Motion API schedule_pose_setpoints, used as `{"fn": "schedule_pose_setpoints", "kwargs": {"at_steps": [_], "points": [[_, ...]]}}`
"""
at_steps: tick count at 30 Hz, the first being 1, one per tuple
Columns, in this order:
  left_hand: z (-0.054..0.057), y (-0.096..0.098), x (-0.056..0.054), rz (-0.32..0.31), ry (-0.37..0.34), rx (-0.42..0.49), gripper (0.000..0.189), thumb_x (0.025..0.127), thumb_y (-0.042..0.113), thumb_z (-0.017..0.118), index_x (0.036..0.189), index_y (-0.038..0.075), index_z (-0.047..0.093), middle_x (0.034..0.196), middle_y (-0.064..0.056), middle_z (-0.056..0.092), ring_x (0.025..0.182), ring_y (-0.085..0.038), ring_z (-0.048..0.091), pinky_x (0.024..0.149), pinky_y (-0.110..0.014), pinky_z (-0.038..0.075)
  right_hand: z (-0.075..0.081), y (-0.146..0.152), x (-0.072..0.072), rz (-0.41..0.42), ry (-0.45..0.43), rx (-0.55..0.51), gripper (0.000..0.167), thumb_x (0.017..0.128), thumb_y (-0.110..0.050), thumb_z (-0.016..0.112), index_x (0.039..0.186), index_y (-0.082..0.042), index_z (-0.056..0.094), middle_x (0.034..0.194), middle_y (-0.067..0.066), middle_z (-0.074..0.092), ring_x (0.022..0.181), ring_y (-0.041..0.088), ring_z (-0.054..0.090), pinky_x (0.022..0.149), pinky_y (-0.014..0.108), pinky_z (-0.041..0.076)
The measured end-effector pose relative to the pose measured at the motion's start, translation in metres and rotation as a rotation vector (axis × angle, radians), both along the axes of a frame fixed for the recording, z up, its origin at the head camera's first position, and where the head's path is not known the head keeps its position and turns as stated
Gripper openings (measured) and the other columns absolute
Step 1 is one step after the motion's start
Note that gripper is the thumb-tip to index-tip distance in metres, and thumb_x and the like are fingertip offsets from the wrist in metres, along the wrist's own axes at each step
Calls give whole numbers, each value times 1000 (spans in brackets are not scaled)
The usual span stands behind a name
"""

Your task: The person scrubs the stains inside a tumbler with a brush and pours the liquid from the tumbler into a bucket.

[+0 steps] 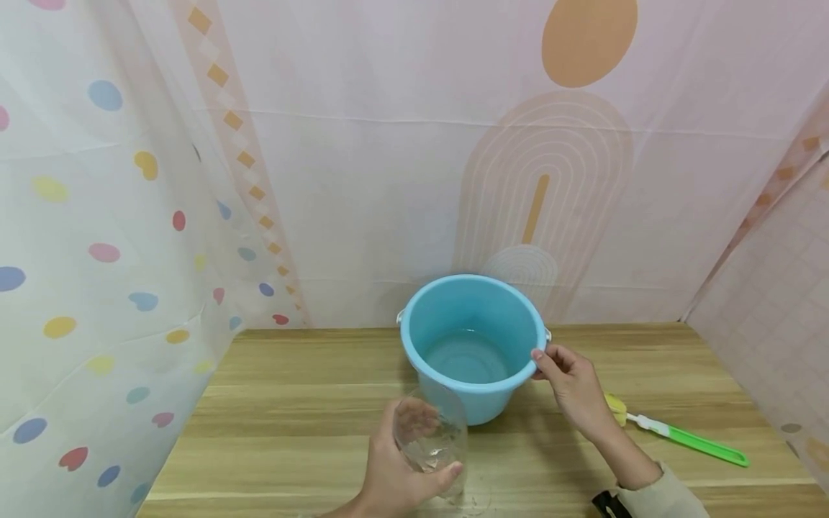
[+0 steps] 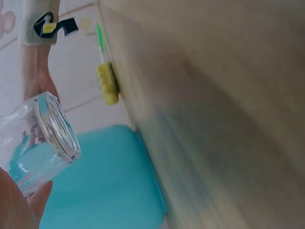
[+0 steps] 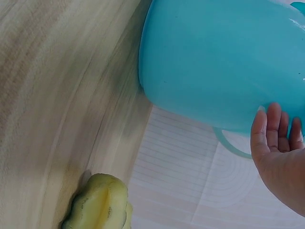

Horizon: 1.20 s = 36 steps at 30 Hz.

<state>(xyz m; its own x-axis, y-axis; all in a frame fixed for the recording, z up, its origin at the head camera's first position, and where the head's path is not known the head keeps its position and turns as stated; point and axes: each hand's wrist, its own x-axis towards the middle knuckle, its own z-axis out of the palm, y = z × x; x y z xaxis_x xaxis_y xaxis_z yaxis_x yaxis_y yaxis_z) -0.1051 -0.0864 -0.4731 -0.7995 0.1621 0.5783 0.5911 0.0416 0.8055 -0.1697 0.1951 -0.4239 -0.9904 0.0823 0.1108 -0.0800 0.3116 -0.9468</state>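
Note:
A clear glass (image 1: pixel 432 435) is gripped by my left hand (image 1: pixel 398 467), just in front of the bucket and off the table. In the left wrist view the thick base of the glass (image 2: pixel 56 126) faces the table side. My right hand (image 1: pixel 573 385) pinches the right rim of a light blue bucket (image 1: pixel 476 403), thumb on top of the rim. Its other fingers (image 3: pixel 274 126) lie against the bucket's outer wall in the right wrist view. Shallow clear water (image 1: pixel 469 357) covers the bucket's bottom.
Right of the bucket lies a bottle brush (image 1: pixel 689 437) with a yellow sponge head and green handle. Wet spots mark the wooden table (image 1: pixel 291 417) near its front edge. Patterned curtains (image 1: pixel 363 180) stand behind and at both sides.

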Motion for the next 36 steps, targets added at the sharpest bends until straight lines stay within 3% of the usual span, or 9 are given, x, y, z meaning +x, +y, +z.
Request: {"fn": "schedule_pose_setpoints", "kwargs": {"at_steps": [4,10,13,20,26,36], "points": [[-4,6,4,-40,-39,-20,75,74,10,95,130,-3,47,121,-13,64,107,-30,67,95,-39,58,0,0,0,-3,0,-6,35,108,-28,63,107,6,69,93,8,71,92,28,72,81,27,58],[-2,15,12,-50,-283,-90,78,73,18,98,131,5,47,126,-4,62,117,-23,63,102,-37,52,3,-1,1,9,9,-25,34,108,-25,63,109,8,69,92,7,71,88,20,72,80,25,57],[0,19,15,-53,-356,-142,79,72,21,99,131,10,48,128,1,61,122,-22,61,104,-38,49,3,-2,1,6,4,-29,34,108,-26,63,108,7,69,92,7,70,87,17,72,80,24,57],[2,28,19,-116,-433,-221,77,72,23,98,130,17,48,131,0,58,126,-26,57,102,-38,49,1,-2,-1,-6,-10,-40,33,107,-26,63,106,7,68,91,6,70,85,12,71,79,26,57],[1,29,20,-173,-498,-225,77,73,25,97,132,19,46,132,2,61,129,-28,57,103,-38,48,1,-3,0,1,-6,-54,32,107,-25,64,107,7,68,90,5,70,84,11,71,78,26,57],[-3,30,17,-185,-511,-263,78,73,24,97,130,17,45,131,5,61,127,-25,58,103,-35,48,-1,-4,0,-4,-13,-57,31,107,-25,64,103,6,68,90,8,70,85,14,72,73,26,56]]}}
